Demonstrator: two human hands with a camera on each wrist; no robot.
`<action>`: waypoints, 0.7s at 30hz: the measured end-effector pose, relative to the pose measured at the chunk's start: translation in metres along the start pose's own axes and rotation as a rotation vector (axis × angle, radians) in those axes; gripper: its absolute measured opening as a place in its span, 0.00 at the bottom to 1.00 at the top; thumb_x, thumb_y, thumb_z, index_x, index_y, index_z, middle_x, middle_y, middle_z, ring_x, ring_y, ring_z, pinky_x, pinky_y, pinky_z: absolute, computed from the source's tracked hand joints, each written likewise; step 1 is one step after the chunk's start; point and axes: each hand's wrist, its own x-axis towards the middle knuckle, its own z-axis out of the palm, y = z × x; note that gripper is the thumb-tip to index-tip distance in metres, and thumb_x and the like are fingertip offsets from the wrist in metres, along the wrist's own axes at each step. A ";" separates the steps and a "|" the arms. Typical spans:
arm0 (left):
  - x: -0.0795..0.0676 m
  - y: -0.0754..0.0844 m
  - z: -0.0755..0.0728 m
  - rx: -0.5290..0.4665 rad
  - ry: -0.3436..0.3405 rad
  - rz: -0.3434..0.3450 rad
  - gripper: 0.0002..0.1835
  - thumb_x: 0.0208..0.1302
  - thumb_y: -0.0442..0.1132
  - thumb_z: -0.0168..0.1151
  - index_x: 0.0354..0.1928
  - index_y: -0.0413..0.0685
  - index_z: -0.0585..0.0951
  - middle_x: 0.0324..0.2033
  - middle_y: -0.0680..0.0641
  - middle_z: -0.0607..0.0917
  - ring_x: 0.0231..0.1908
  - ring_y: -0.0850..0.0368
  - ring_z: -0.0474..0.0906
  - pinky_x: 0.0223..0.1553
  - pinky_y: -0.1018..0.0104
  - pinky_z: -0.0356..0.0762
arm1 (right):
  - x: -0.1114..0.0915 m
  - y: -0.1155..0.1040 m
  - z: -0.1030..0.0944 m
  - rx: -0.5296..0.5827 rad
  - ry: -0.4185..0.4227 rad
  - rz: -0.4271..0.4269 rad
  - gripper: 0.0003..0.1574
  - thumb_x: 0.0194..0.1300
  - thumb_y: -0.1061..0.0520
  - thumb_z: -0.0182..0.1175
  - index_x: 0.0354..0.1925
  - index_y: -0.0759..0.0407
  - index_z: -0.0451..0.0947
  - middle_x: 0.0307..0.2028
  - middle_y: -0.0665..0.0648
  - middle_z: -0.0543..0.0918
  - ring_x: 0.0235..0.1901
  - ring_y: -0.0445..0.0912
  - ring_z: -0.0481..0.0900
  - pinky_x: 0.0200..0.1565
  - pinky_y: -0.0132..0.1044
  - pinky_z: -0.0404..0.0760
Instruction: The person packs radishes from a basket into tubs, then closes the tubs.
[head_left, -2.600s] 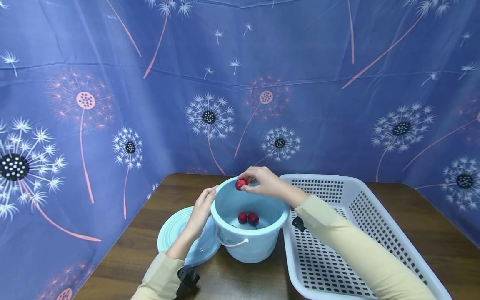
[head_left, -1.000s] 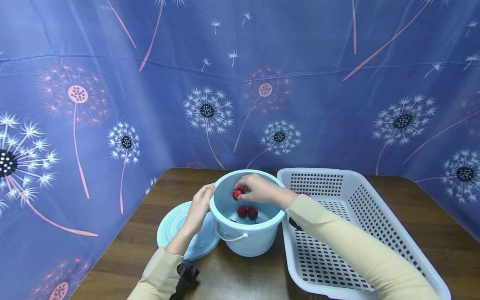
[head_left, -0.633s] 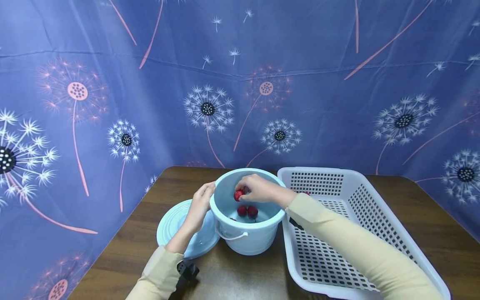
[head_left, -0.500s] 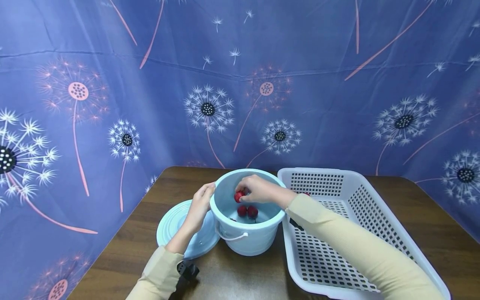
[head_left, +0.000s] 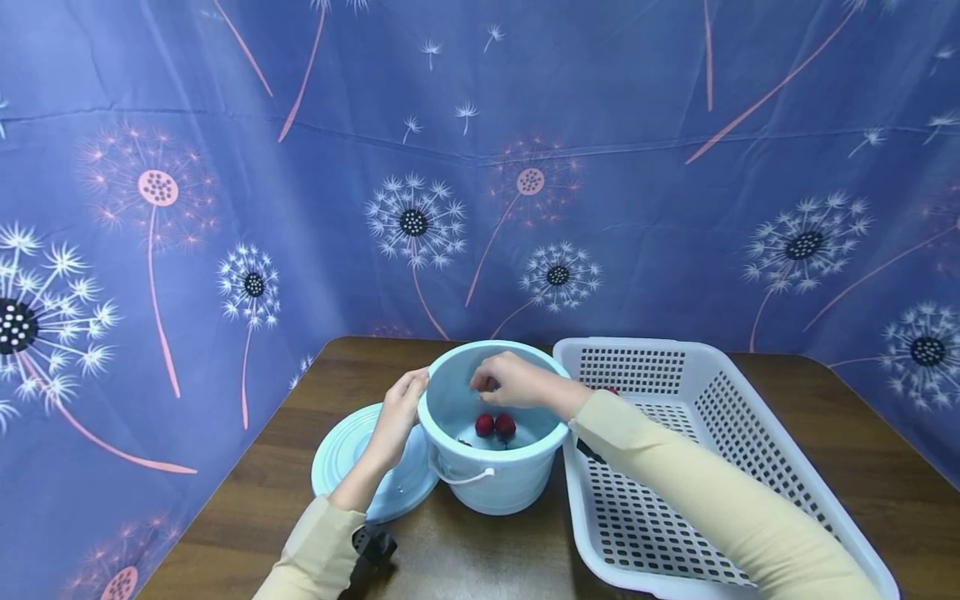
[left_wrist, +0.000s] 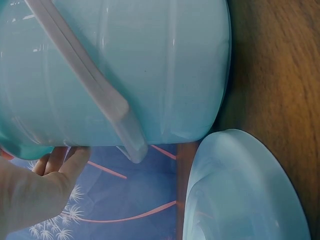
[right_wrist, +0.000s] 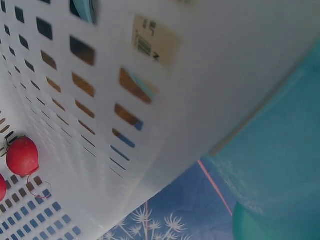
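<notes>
Cloth [head_left: 322, 92] with fluffy dandelions hangs behind everything I see. At the left of the brown tabletop [head_left: 255, 500], a round blue lid [head_left: 345, 467] lies flat under the person's left arm. Their left hand [head_left: 397, 412] holds the rim of the blue bucket [head_left: 498, 483], which stands up straight beside the lid. The bucket's pale handle [left_wrist: 85, 70] hangs down its side. Two round red things [head_left: 505, 427] sit together inside, on the bottom. Above them, the right hand [head_left: 517, 383] is dipped into the bucket, fingers loosely bent, with a small gap before the thumb. At the right, the yellow sleeve [head_left: 697, 492] reaches across a white basket [head_left: 637, 343] full of holes. More red balls [right_wrist: 22, 156] lie in that basket.
</notes>
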 end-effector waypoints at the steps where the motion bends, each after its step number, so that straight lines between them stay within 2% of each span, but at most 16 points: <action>1: 0.000 0.000 0.000 -0.002 0.000 -0.002 0.24 0.73 0.48 0.43 0.59 0.36 0.71 0.55 0.36 0.75 0.52 0.49 0.74 0.53 0.54 0.75 | 0.000 0.000 0.000 0.001 -0.002 0.000 0.13 0.60 0.63 0.60 0.44 0.65 0.81 0.38 0.58 0.84 0.37 0.44 0.81 0.41 0.29 0.79; 10: -0.001 0.001 0.000 0.000 -0.006 -0.005 0.24 0.73 0.48 0.42 0.59 0.36 0.70 0.54 0.36 0.75 0.50 0.51 0.76 0.51 0.58 0.76 | -0.002 -0.002 0.000 0.021 -0.001 0.005 0.14 0.60 0.64 0.60 0.45 0.66 0.81 0.39 0.60 0.84 0.38 0.47 0.81 0.43 0.37 0.81; 21: -0.002 0.002 0.001 0.008 -0.005 -0.007 0.24 0.73 0.47 0.42 0.59 0.36 0.70 0.53 0.36 0.76 0.51 0.50 0.75 0.52 0.57 0.75 | -0.002 -0.001 0.000 0.000 0.011 0.002 0.13 0.60 0.63 0.60 0.45 0.65 0.81 0.39 0.58 0.84 0.38 0.45 0.81 0.41 0.28 0.78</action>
